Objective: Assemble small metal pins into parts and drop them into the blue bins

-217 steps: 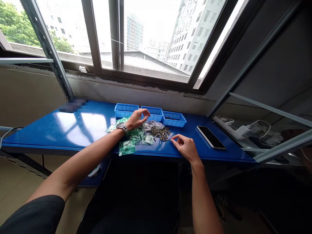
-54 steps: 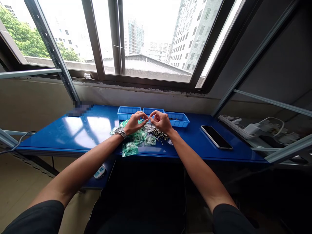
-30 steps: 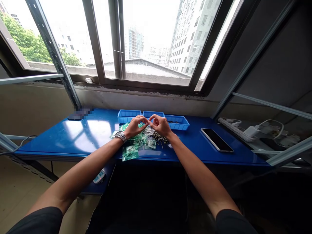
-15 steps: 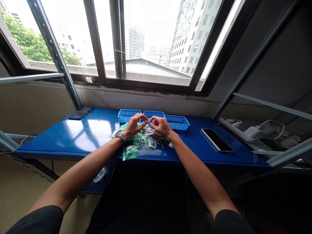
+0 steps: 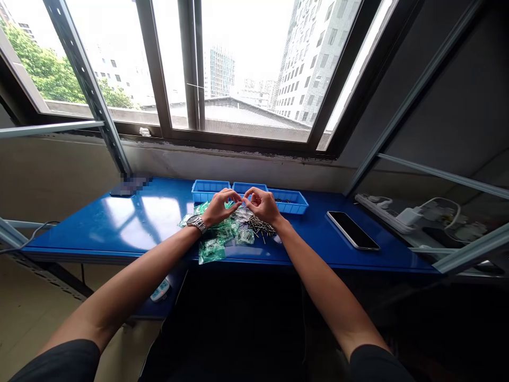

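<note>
My left hand (image 5: 221, 206), with a metal watch (image 5: 197, 223) on its wrist, is closed in a pinch of thumb and forefinger. Facing it, my right hand (image 5: 263, 206) pinches too, the fingertips of both almost meeting. Whatever lies between them is too small to make out. Under the hands, green and clear plastic bags (image 5: 212, 250) with small parts inside are spread on the blue table (image 5: 99, 228). A pile of dark and brassy screws (image 5: 260, 227) lies below my right hand. Behind stand a left blue bin (image 5: 210, 187), a middle blue bin (image 5: 250, 187) and a right blue bin (image 5: 292, 206) holding dark pieces.
A phone (image 5: 353, 230) lies on the table to the right. Farther right are a power strip (image 5: 384, 213) and a white charger (image 5: 410, 216). A blurred dark object (image 5: 129, 187) rests at the back left. Metal posts flank the table, and a window is behind it.
Both hands keep their pinch near the same spot, the fingertips shifting only slightly. The whole view has moved a little; bags, screws and bins stay in place.
</note>
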Available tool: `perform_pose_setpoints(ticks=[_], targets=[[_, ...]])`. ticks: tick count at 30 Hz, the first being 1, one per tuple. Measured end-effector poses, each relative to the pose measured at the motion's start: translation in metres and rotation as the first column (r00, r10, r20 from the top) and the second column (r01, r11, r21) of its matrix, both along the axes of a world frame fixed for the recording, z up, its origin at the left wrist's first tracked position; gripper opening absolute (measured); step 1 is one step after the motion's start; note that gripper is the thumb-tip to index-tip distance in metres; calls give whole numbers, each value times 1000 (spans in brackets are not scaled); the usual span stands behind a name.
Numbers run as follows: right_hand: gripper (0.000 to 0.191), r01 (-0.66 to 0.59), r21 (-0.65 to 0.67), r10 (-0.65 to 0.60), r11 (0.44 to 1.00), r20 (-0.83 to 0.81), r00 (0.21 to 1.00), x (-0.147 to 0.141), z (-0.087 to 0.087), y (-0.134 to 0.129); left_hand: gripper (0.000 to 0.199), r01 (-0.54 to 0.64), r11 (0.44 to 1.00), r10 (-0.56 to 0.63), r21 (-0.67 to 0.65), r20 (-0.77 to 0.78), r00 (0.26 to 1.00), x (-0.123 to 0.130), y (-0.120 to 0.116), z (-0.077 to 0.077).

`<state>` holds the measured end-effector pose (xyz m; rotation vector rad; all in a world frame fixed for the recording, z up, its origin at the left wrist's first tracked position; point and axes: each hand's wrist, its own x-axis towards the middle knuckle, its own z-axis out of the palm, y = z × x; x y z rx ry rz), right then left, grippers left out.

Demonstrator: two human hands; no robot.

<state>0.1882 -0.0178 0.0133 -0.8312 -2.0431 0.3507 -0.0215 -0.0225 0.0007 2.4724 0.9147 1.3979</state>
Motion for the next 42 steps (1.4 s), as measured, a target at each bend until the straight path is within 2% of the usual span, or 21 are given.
perform_pose_setpoints(ticks=[5, 7, 9, 11, 14, 17, 21, 27, 30, 32, 34, 36, 38, 42], targets=[[21, -86, -97, 95, 992, 92, 991, 2, -4, 6, 12, -40, 999, 39, 23, 52, 998, -1, -1, 1], [21, -87, -96, 98, 992, 117, 988, 3, -4, 8, 14, -35, 999, 34, 17, 51, 998, -1, 1, 1], [22, -15, -59, 22, 998, 117, 993, 10, 0, 10, 16, -32, 999, 32, 0, 70, 997, -1, 2, 0], [22, 143, -10, -142, 990, 92, 986, 23, 6, 12, 16, -26, 999, 28, -28, 87, 996, -1, 3, -1], [22, 441, 27, -441, 897, 47, 896, 47, 13, 17, 15, -16, 998, 20, -56, 78, 997, -2, 4, -1], [21, 613, 13, -611, 790, 90, 786, 67, 15, 21, 12, -17, 998, 21, -60, 59, 998, -2, 3, -1], [29, 711, -17, -693, 703, 204, 691, 76, 12, 23, 13, -15, 997, 18, -72, 37, 999, -3, 3, -3], [26, 751, -44, -711, 659, 288, 641, 76, 12, 22, 13, -6, 996, 6, -89, 6, 1000, -2, 4, -4], [28, 727, -47, -694, 685, 262, 671, 76, 12, 22, 12, -1, 996, 0, -89, -3, 1000, -2, 4, -3], [31, 650, -44, -626, 759, 224, 747, 75, 13, 22, 12, -1, 996, 0, -91, -7, 1000, -2, 4, -3], [34, 521, -60, -501, 851, 203, 842, 73, 13, 21, 13, -2, 995, 1, -96, -11, 1000, -2, 3, -3], [37, 397, -101, -370, 912, 211, 905, 71, 14, 19, 15, -2, 995, 0, -102, -19, 1000, -2, 2, -2], [38, 334, -138, -298, 932, 229, 927, 68, 15, 16, 17, -4, 995, 1, -104, -28, 1000, -2, 2, -2], [38, 311, -177, -266, 934, 242, 933, 66, 18, 11, 18, -4, 994, 0, -111, -33, 999, -2, 1, -2]])
